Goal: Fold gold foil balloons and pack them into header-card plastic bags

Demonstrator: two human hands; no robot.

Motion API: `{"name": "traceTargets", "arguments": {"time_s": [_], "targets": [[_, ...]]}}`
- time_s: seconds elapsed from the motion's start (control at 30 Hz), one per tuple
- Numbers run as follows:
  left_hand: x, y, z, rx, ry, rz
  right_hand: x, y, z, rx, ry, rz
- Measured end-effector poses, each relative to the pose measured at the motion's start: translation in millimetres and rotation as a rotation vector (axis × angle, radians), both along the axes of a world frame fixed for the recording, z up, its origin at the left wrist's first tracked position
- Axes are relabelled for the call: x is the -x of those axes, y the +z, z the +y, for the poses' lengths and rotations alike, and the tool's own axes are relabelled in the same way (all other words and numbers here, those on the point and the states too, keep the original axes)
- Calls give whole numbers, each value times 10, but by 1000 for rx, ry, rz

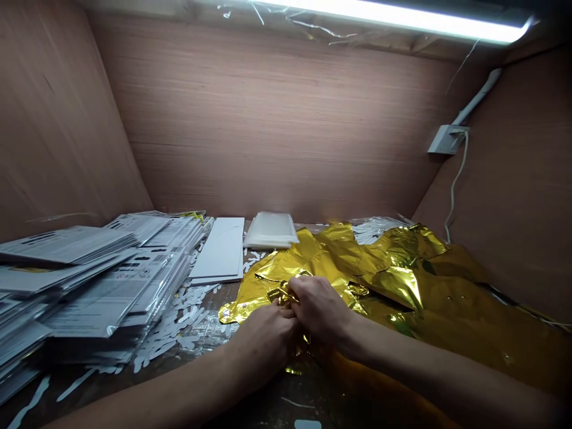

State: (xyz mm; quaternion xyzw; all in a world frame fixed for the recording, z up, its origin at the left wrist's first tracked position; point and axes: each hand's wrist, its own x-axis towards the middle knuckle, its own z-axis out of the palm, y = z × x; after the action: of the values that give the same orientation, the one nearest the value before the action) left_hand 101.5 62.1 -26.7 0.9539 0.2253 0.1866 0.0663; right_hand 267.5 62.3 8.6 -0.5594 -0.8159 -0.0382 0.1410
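A large sheet of shiny gold foil, like a flat foil balloon [322,250], lies crumpled over the middle and right of the table. My left hand [270,330] is closed on its near edge, fingers pressed together. Touching it, my right hand [319,307] is closed on the same foil just to the right. Between the two hands the foil is bunched, and my fingertips are mostly hidden. A rounded tab of the foil sticks out to the left of my hands, with a small printed mark on it.
Stacks of printed cards in clear sleeves [152,268] fill the left side. White cards [220,247] and a pile of clear bags [270,229] lie at the back. Paper scraps [183,322] litter the table. Wooden panels [286,131] enclose it, with a lamp [402,18] above and an outlet [447,139] at right.
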Motion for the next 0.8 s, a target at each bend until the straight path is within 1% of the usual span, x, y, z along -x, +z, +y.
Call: {"name": "traceTargets", "arguments": {"time_s": [0.1, 0.17, 0.23, 0.3, 0.4, 0.47, 0.53, 0.63, 0.7, 0.73, 0.8], "targets": [[7, -8, -12, 30, 25, 1, -41, -11, -3, 36, -40, 151], [3, -16, -19, 18, 43, -79, -52, 18, 16, 76, -61, 277], [-7, -16, -25, -11, 82, -164, -43, 62, 45, 120, -73, 348], [-16, -3, -27, -30, 120, -225, -40, 105, 78, 193, -93, 397], [-24, 25, -20, -17, 151, -287, -102, 134, 118, 354, -113, 513], [-24, 31, -7, -16, 134, -295, -179, 116, 127, 459, -97, 606], [-19, 24, 7, -21, 89, -272, -257, 67, 119, 553, -73, 707], [-7, 9, 24, 3, 51, -176, -344, -36, 78, 633, -63, 847], [-2, 12, 30, 27, 46, -102, -386, -91, 35, 635, -62, 896], [-1, 17, 31, 31, 44, -75, -404, -104, 10, 596, -57, 877], [-2, 28, 31, 23, 49, -41, -433, -99, -37, 427, -37, 737]]}}
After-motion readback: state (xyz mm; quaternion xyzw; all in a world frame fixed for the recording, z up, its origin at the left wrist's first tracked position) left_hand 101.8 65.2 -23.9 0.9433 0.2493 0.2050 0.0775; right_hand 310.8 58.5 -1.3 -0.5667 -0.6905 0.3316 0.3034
